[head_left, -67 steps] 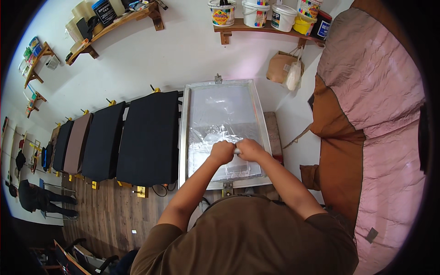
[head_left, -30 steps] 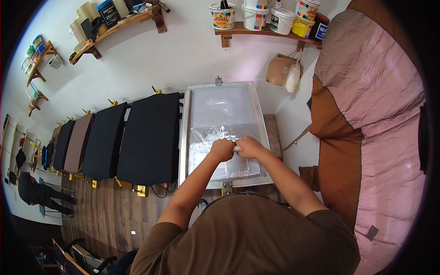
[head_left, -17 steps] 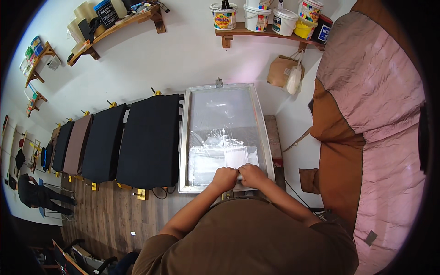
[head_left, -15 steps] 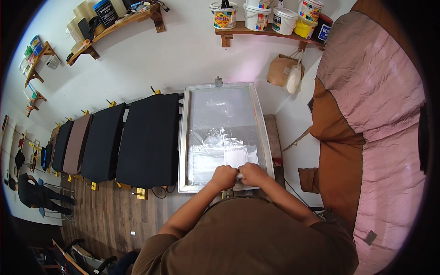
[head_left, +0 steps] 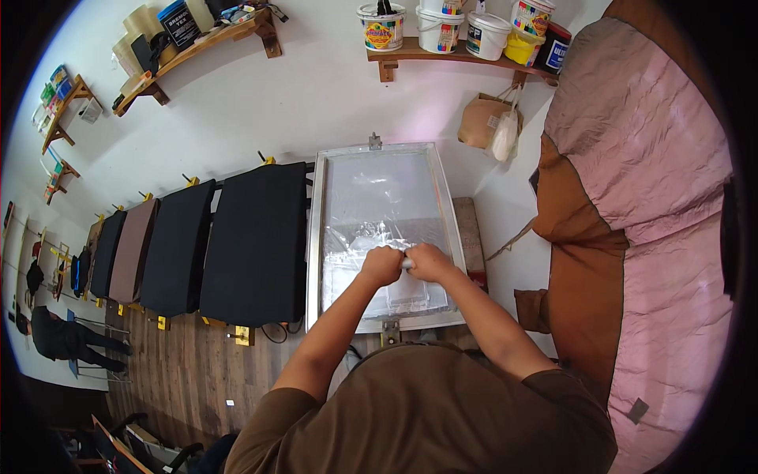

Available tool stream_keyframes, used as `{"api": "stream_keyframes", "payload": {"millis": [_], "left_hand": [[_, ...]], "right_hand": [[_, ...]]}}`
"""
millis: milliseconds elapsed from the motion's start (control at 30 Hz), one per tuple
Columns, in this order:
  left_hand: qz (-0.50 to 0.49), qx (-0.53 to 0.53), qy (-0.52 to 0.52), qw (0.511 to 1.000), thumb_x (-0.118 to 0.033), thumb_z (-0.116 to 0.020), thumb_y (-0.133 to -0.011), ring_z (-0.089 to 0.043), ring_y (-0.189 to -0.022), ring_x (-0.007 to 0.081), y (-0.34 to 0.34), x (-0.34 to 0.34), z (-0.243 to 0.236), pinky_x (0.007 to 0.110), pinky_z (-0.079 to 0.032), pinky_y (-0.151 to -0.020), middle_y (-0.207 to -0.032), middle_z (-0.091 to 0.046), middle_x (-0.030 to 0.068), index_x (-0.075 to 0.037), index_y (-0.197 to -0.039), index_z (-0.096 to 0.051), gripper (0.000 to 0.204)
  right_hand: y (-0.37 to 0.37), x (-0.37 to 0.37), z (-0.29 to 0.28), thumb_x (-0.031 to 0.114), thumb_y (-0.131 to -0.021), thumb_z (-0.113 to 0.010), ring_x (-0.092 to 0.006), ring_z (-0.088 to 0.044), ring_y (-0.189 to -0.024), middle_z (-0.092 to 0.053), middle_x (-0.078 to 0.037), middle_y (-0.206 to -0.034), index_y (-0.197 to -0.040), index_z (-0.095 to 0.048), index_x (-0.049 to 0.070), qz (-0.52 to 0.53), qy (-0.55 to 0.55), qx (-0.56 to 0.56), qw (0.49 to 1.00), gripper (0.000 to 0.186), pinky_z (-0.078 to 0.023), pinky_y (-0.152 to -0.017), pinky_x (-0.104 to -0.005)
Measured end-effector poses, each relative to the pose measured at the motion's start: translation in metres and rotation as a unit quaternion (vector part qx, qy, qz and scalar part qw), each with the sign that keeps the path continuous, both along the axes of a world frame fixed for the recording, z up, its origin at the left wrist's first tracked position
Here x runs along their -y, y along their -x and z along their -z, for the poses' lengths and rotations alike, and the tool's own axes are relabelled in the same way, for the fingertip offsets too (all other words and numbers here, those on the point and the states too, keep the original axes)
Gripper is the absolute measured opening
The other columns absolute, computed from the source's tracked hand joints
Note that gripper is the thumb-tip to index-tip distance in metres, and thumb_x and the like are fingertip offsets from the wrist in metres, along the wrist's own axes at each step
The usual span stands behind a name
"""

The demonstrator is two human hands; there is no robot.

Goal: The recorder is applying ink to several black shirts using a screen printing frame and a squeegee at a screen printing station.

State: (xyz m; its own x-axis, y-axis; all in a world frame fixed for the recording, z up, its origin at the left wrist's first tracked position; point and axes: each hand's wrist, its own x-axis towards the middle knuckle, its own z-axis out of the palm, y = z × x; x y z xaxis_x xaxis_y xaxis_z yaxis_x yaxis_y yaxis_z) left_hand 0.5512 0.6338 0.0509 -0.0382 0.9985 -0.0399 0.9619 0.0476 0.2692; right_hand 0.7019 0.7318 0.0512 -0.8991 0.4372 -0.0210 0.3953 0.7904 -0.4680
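In front of me lies a screen-printing frame with a pale metal rim and a translucent mesh. The near half of the mesh shines with light patches. My left hand and my right hand are closed side by side over the near half. Both grip a squeegee; only a short silvery piece of its handle shows between them, and its blade is hidden. A metal clamp sits at the frame's near edge, another clamp at its far edge.
To the left runs a row of boards, the nearest a black-covered board, with a brown board farther along. Paint tubs stand on a wall shelf. Pink fabric hangs at right. A person stands far left.
Both my hands have moved forward over the mesh, away from my body, with the squeegee in them. My arms are now straighter, and the frame's near clamp shows more fully.
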Motion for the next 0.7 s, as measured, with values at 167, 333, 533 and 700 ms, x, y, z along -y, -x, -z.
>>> {"api": "stream_keyframes", "payload": {"millis": [167, 333, 533, 700], "left_hand": [[0.038, -0.006, 0.009, 0.999, -0.016, -0.065, -0.076, -0.070, -0.072, 0.0362, -0.006, 0.009, 0.001, 0.046, -0.057, -0.068, -0.077, -0.071, 0.0177, -0.009, -0.079, -0.072, 0.010], [0.048, 0.015, 0.043, 0.998, -0.014, -0.065, -0.075, -0.070, -0.072, 0.0364, -0.018, 0.030, -0.007, 0.045, -0.058, -0.069, -0.077, -0.070, 0.0193, -0.007, -0.076, -0.072, 0.010], [0.070, 0.049, 0.064, 0.994, -0.013, -0.064, -0.074, -0.070, -0.070, 0.0373, -0.037, 0.060, -0.016, 0.046, -0.058, -0.068, -0.073, -0.069, 0.0198, -0.007, -0.074, -0.072, 0.010], [0.060, 0.051, 0.070, 0.994, -0.015, -0.066, -0.073, -0.070, -0.071, 0.0365, -0.043, 0.068, -0.010, 0.045, -0.057, -0.069, -0.073, -0.069, 0.0196, -0.007, -0.073, -0.072, 0.010]], "right_hand": [[-0.006, 0.012, 0.003, 0.015, -0.069, -0.070, -0.0417, -0.067, -0.076, -0.067, -0.021, -0.076, -0.077, -0.066, 0.003, 0.016, -0.003, 0.007, 1.000, 0.015, -0.054, -0.074, -0.0503], [-0.022, 0.032, -0.008, 0.016, -0.067, -0.070, -0.0398, -0.068, -0.075, -0.068, -0.018, -0.073, -0.077, -0.067, 0.003, -0.018, 0.033, 0.049, 0.998, 0.017, -0.057, -0.074, -0.0475], [-0.040, 0.057, -0.013, 0.018, -0.068, -0.070, -0.0392, -0.068, -0.073, -0.068, -0.020, -0.072, -0.076, -0.067, 0.003, -0.045, 0.069, 0.094, 0.992, 0.017, -0.057, -0.074, -0.0467], [-0.046, 0.065, -0.005, 0.019, -0.067, -0.071, -0.0394, -0.068, -0.073, -0.068, -0.020, -0.072, -0.076, -0.068, 0.004, -0.043, 0.057, 0.088, 0.994, 0.018, -0.057, -0.074, -0.0468]]}}
